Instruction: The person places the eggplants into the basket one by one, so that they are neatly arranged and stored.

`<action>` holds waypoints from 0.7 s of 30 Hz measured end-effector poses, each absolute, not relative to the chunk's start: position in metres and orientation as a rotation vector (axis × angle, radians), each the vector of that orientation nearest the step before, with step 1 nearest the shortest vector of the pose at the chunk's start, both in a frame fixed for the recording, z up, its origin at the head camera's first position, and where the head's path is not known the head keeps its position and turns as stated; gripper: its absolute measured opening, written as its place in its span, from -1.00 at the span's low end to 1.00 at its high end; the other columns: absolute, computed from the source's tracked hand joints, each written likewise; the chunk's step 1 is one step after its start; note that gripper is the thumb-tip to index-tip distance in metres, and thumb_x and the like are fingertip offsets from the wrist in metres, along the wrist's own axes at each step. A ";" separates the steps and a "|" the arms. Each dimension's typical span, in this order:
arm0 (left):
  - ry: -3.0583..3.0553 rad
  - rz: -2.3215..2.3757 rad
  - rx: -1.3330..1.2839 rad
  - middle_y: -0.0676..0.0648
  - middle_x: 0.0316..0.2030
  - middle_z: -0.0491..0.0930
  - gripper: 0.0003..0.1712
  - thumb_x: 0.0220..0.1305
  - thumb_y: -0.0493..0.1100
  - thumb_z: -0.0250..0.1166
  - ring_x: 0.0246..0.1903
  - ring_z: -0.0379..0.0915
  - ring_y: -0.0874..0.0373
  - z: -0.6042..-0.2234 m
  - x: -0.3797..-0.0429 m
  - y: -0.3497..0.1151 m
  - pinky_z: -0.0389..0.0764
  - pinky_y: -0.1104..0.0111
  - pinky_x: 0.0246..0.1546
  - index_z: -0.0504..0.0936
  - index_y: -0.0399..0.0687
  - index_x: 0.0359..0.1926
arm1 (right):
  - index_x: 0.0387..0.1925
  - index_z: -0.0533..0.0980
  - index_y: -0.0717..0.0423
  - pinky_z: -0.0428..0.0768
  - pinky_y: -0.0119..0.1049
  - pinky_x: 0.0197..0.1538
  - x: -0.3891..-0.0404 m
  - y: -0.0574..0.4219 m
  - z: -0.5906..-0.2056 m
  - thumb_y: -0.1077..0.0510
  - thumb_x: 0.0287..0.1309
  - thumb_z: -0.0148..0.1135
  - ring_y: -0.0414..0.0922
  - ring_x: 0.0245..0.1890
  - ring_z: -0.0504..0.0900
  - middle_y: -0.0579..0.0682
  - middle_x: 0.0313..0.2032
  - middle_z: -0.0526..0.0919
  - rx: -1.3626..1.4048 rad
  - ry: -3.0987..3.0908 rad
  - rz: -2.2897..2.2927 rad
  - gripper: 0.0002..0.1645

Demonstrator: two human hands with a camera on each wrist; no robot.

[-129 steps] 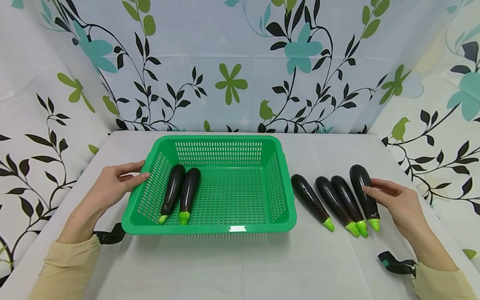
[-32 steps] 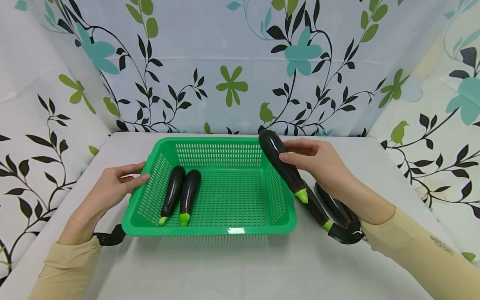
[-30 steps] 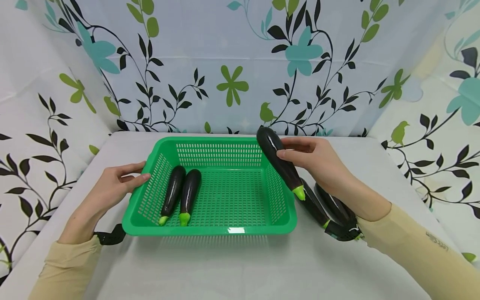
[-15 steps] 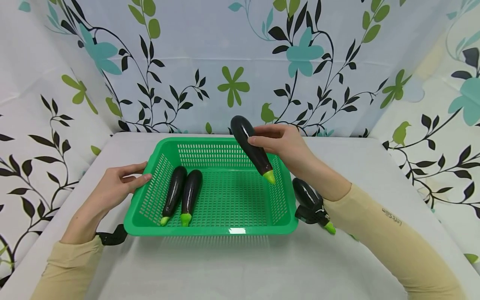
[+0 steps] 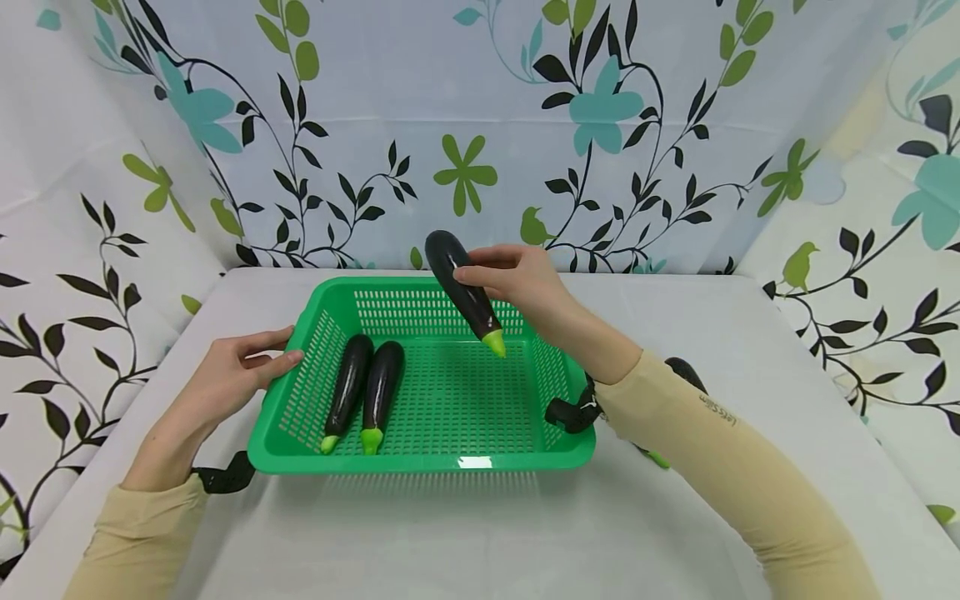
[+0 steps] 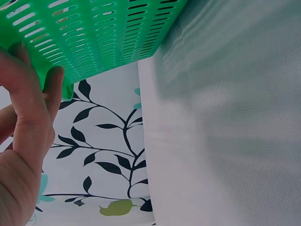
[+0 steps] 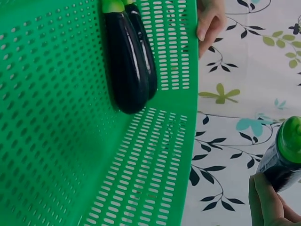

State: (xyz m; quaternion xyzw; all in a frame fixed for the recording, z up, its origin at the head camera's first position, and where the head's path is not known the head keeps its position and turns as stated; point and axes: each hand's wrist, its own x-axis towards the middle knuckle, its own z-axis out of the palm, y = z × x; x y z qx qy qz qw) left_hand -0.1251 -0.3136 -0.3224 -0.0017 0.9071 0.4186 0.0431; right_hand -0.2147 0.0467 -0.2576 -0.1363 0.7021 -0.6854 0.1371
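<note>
The right sleeve [image 5: 705, 458] covers most of the loose eggplants [image 5: 686, 372] right of the basket [image 5: 360, 463]; only a dark end and a green tip [image 5: 659, 459] show past it, and their number cannot be told. Its lettering [image 5: 718, 410] is too small to read surely. A black wrist device [image 5: 573, 414] hides part of the basket's right wall. The held eggplant [image 5: 460, 282] blocks some far rim and the fingertips behind it of the right hand's grip [image 5: 517, 275]. The left sleeve [image 5: 135, 533] and worktop [image 5: 420, 533] run off the near edge. The right wrist view crops the held eggplant and the stems of the two inside eggplants [image 7: 126, 66]; the left wrist view crops the left hand's grip [image 6: 26, 122].
</note>
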 end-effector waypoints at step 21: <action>2.789 1.279 -0.012 -0.43 0.16 0.54 -0.21 0.44 0.11 0.20 -0.27 0.59 0.46 -0.323 -0.124 -0.314 0.60 0.43 -0.26 0.25 -0.29 0.47 | 0.18 0.55 0.19 0.60 -0.17 0.10 -0.223 -0.011 -0.301 0.15 0.22 0.39 0.01 0.08 0.62 0.12 0.12 0.62 -0.385 2.136 -1.808 -0.50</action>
